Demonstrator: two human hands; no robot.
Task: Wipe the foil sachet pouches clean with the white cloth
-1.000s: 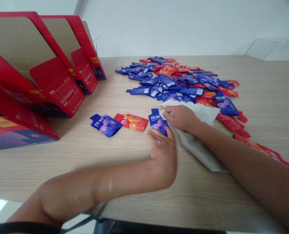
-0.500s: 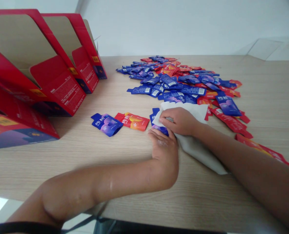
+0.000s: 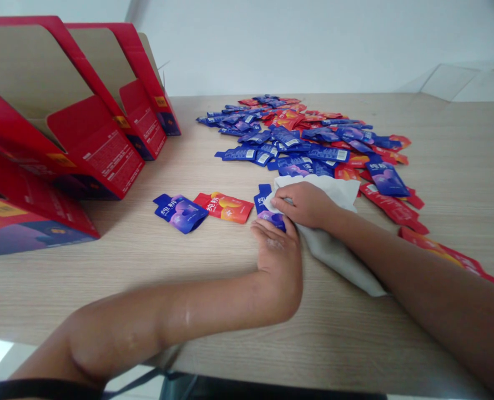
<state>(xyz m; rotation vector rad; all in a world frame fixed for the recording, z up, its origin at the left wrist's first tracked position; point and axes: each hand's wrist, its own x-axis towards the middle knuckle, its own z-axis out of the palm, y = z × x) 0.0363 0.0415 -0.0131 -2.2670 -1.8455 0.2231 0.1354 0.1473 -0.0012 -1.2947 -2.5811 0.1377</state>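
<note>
Two packets [image 3: 180, 214] look done; left hand [image 3: 275, 244] holds down a third packet [image 3: 263, 191], right hand [image 3: 305, 205] grips cloth [image 3: 341, 191] on it; the pile [image 3: 288, 136] apparently waits.

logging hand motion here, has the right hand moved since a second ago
Yes, the right hand has shifted slightly left, nearer the stationary red fruit-print pouch.

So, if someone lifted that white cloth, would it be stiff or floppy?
Probably floppy: the white cloth drapes in uneven shapes around the right hand. It looks thin at its wavy edge, so it's likely light for its size. Pushed, it would probably bunch up rather than roll, since it lies loosely spread.
</note>
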